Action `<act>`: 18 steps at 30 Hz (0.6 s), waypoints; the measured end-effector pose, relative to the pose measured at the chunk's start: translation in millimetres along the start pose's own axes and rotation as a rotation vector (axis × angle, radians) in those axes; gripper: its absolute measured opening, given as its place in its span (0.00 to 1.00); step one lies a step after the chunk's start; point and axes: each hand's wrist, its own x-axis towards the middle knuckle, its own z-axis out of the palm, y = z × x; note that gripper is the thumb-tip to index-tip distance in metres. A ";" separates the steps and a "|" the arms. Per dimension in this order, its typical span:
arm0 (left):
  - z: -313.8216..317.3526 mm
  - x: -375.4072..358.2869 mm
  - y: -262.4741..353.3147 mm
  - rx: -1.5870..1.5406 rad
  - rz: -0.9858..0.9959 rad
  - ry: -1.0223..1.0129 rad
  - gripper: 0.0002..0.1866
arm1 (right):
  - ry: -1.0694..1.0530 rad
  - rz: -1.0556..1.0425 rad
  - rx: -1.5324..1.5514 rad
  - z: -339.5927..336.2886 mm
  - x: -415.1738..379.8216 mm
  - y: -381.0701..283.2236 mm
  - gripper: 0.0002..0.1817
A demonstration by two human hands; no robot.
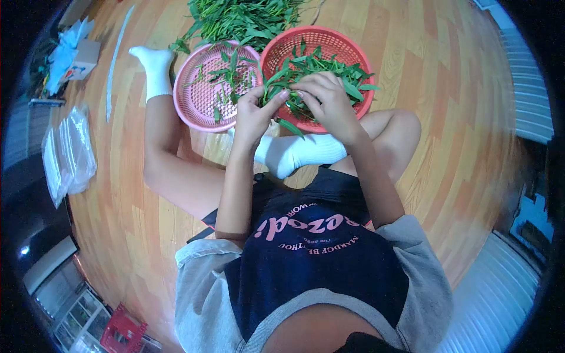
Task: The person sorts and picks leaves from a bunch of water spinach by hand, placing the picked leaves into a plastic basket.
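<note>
My left hand [256, 115] is closed, thumb against fingers, on a sprig of water spinach [273, 88] with long narrow leaves. Close beside it, my right hand [331, 106] pinches the same greens, its fingers bent over the near part of the red basket [366, 56]. Leafy pieces fill much of that basket. To the left stands a pink basket [182, 97] with a few scattered leaves and stems on its perforated bottom. Behind both baskets lies a large heap of water spinach [247, 20] on the floor.
My legs lie bent around the baskets, with a white sock [306, 152] just in front of them. Clear plastic bags [69, 153] rest on the wooden floor at left, near a white strip [118, 65]. A red plastic stool [122, 330] stands at lower left.
</note>
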 end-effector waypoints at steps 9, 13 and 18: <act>8.9 -25.5 12.9 0.128 0.275 0.088 0.10 | 0.019 0.235 -0.320 19.4 -6.6 13.2 0.05; -30.6 -9.1 7.4 0.291 0.296 0.424 0.12 | 0.141 0.280 -0.106 13.1 -8.0 19.4 0.07; -110.9 27.7 -74.8 0.543 0.162 0.656 0.14 | 0.106 0.275 0.005 9.4 -16.8 33.5 0.07</act>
